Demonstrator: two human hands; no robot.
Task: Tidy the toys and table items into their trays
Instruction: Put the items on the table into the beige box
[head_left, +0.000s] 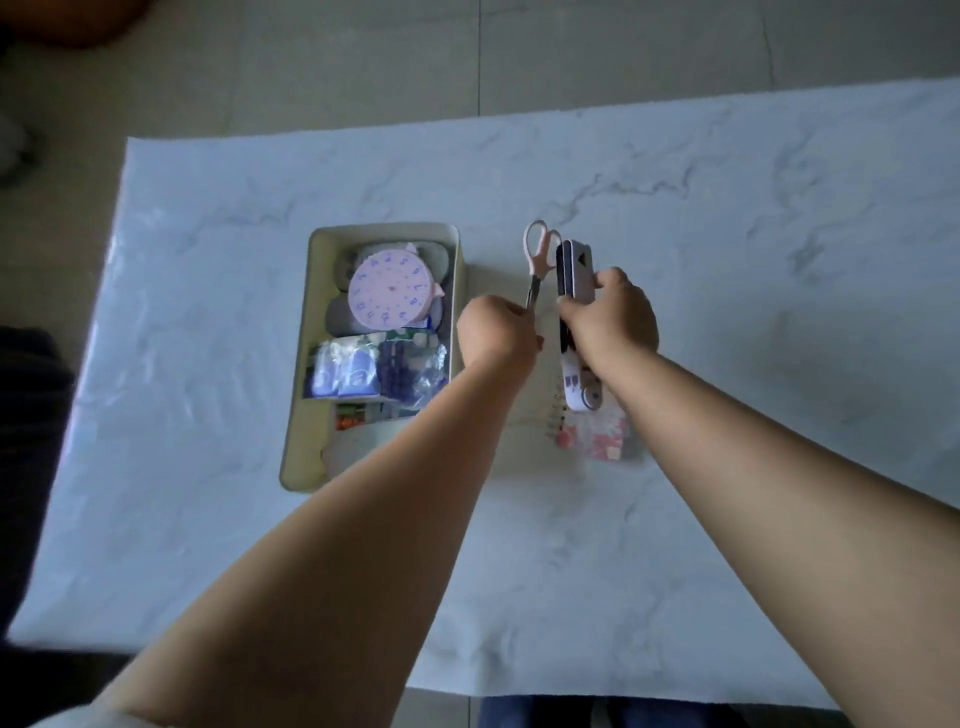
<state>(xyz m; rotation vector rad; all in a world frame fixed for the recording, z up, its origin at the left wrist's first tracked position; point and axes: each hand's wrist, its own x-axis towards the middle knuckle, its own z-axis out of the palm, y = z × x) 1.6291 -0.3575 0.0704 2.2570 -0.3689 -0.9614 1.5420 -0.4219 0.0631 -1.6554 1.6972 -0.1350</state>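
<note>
1. Desk (727, 218): white marble-look top w/ grey veins, glossy, fills most of the frame; tiled floor along the top.
2. Cream tray (460, 260), rectangular w/ rounded corners, plastic-looking, sits centre-left.
3. In tray, upper end: round pink clock face (389, 291) w/ blue numerals, lying on grey, soft-looking items.
4. In tray, mid: crinkly clear packets (363, 371) w/ blue print, packed side by side; below them small colourful bits, too blurred to name.
5. Left hand (498, 332), centre frame: grip clenched round the metal blades of the scissors (537, 260); pink looped handles point to the top of the frame, just right of the tray.
6. Right hand (613, 322): grip wraps a flat, oblong white device (576, 270) w/ dark edge & rounded corners, held on edge just beside the scissors.
7. Under right wrist: spiral-bound notebook (597, 436), pink floral cover, wire coil on its left side, lying flat on the desk.
</note>
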